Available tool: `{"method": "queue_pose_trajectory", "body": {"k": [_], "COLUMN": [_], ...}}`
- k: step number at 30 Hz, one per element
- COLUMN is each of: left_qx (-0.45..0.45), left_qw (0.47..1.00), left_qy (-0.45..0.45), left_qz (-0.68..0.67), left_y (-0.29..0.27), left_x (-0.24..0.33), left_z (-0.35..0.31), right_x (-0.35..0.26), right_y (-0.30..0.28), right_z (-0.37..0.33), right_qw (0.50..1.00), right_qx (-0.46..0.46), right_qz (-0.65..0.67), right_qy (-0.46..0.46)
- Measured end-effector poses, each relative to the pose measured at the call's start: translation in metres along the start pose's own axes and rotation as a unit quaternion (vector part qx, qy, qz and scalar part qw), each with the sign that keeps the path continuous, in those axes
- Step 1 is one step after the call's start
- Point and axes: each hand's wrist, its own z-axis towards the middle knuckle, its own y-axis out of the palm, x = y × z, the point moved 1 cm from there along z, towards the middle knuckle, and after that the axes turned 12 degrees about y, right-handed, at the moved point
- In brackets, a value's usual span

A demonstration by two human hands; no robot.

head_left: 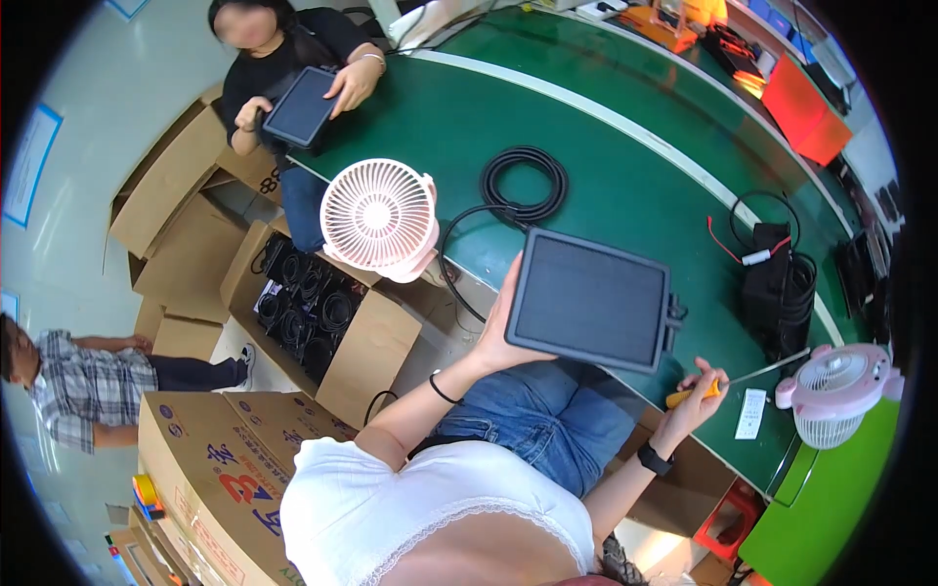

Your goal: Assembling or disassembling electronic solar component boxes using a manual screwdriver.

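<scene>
My left hand [496, 327] grips the left edge of a flat black rectangular panel [588, 301], its fingers partly hidden behind it. The panel is tilted above the near table edge, and a small black bracket [674, 322] sticks out from its right side. A black cable [525, 184] lies coiled on the table, and its loose length runs down behind the panel. Below and right of the panel, my right hand [696, 402] is closed round a screwdriver [674, 399] with an orange-yellow handle. Its long shaft points right.
A green table [625, 186] curves across. A pale fan [379, 217] stands left, a pink fan [840, 386] right, near a white label [750, 414] and black cabled parts [777, 293]. Cartons [366, 337] stand left. A co-worker [283, 59] holds a similar panel; another person [88, 381] is far left.
</scene>
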Motion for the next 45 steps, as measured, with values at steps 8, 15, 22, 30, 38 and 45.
{"method": "queue_pose_trajectory", "body": {"k": [8, 15, 22, 30, 38, 45], "left_qx": [0.107, 0.211, 0.417, 0.540, 0.341, -0.196], "left_qw": [0.993, 0.964, 0.908, 0.820, 0.897, 0.878], "left_qy": [-0.012, -0.100, 0.038, -0.116, 0.187, 0.413], "left_qz": [-0.047, -0.126, 0.025, 0.150, 0.211, 0.140], "left_y": [-0.028, -0.024, -0.102, -0.119, 0.027, 0.186], "left_x": [-0.004, -0.036, -0.091, -0.106, -0.018, 0.103], "left_z": [0.085, 0.179, 0.230, 0.255, 0.246, 0.217], "right_x": [0.000, -0.001, -0.003, -0.013, -0.009, -0.010], "right_y": [-0.007, -0.010, 0.012, -0.001, -0.025, -0.007], "right_z": [0.003, -0.004, -0.010, -0.005, -0.007, -0.007], "right_qw": [0.997, 0.997, 0.993, 0.969, 0.941, 0.924], "right_qx": [0.021, 0.026, 0.028, 0.128, 0.091, 0.027], "right_qz": [0.077, 0.066, 0.111, 0.212, 0.320, 0.375], "right_qy": [0.014, 0.016, 0.040, -0.005, 0.068, 0.065]}}
